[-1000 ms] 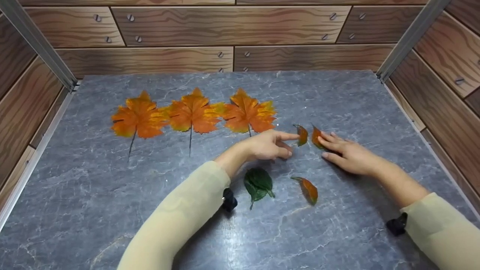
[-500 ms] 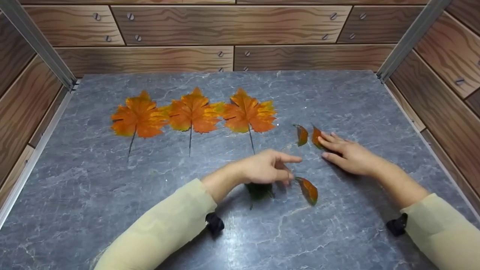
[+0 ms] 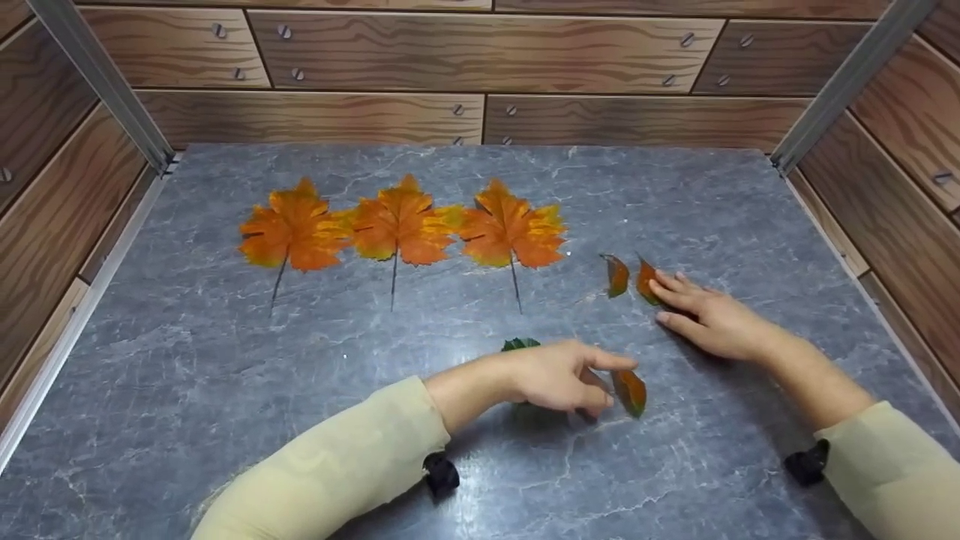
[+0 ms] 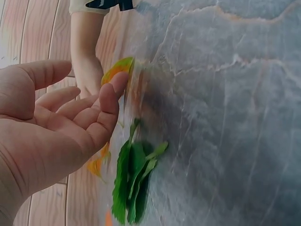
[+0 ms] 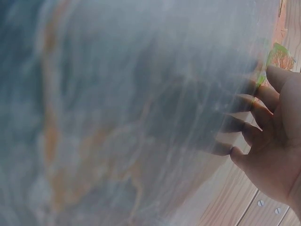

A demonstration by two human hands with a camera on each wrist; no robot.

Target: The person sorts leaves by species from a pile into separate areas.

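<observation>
My left hand [image 3: 559, 375] hovers over the near part of the table, its index finger stretched across the stem end of a small orange-green leaf [image 3: 631, 394]. The other fingers bend loosely and hold nothing. Several dark green leaves [image 4: 131, 183] lie bunched below this hand, mostly hidden by it in the head view. Farther right, my right hand [image 3: 712, 319] lies with fingers spread, the fingertips resting on the edge of a second small orange leaf [image 3: 646, 283]. A third, similar leaf [image 3: 617, 276] lies just left of that one, apart from both hands.
Three large orange maple leaves [image 3: 296, 229] with dark stems lie in a row at the back left, their side tips meeting. The grey marbled table [image 3: 225, 405] is bordered by wood-patterned walls [image 3: 375, 52] and metal corner posts.
My left hand has moved toward me, from the upper small leaf down to the near one, passing over the green leaves. My right hand stays in place. The head view has shifted slightly.
</observation>
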